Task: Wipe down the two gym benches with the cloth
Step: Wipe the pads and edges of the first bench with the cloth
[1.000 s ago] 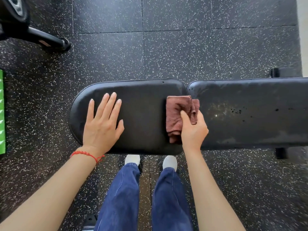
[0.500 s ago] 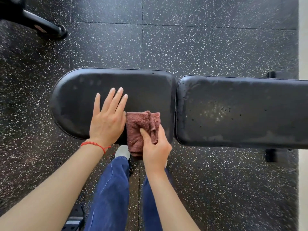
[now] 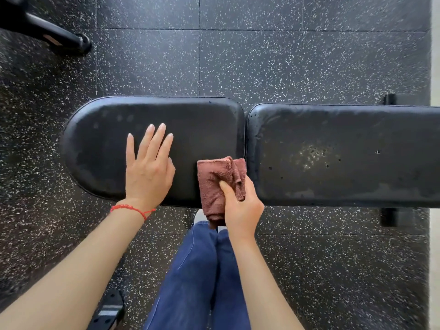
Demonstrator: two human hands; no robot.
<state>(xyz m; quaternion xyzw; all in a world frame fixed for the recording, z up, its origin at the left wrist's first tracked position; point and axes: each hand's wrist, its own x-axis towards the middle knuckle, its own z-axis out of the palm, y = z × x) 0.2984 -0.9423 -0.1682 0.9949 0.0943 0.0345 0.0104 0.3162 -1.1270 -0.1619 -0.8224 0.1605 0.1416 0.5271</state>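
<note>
A black padded gym bench lies across the view in two pads: a rounded seat pad (image 3: 195,125) on the left and a longer back pad (image 3: 345,144) on the right, worn and speckled in its middle. My left hand (image 3: 148,170) rests flat on the seat pad, fingers spread, holding nothing. My right hand (image 3: 240,203) grips a folded reddish-brown cloth (image 3: 214,179) pressed on the seat pad's near right corner, by the gap between the pads. The cloth's lower end hangs over the near edge.
Black speckled rubber floor tiles (image 3: 262,63) surround the bench. A black machine foot (image 3: 59,39) sits at the top left. A bench foot (image 3: 390,216) shows under the back pad. My legs in blue trousers (image 3: 197,277) stand close to the near edge.
My right hand slid the cloth left along the seat pad toward my left hand, then back right to the gap between the pads. The left hand stays flat on the seat pad.
</note>
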